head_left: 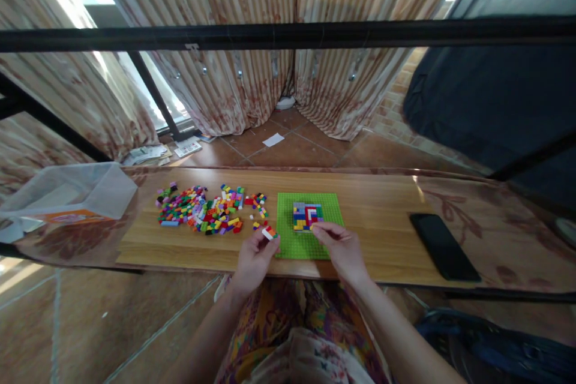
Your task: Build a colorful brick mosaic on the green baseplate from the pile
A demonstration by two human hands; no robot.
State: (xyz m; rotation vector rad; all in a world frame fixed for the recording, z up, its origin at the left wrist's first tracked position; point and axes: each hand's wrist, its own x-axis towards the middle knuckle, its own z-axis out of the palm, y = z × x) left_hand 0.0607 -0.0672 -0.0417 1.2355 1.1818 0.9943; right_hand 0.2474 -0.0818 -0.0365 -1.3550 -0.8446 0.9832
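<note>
A green studded baseplate (pixel 333 207) lies on the wooden board, bearing a square build of toy bricks (pixel 299 216) in blue, red, white, yellow and grey. My right hand (pixel 344 247) is pinched at the near right corner of this build; whatever its fingertips hold is hidden. Left of the plate, my left hand (pixel 254 259) is closed on a few small bricks (pixel 269 233), white and orange-red, between thumb and fingers. Beyond that hand, a heap of loose bricks (pixel 216 210) in many colours spreads over the board.
A translucent plastic box (pixel 121 189) stands at the far left. To the right, a black phone (pixel 443 246) lies on the wooden board (pixel 378 210) and patterned cloth. A dark metal bar (pixel 279 37) crosses beyond the table, before the curtains (pixel 252 84).
</note>
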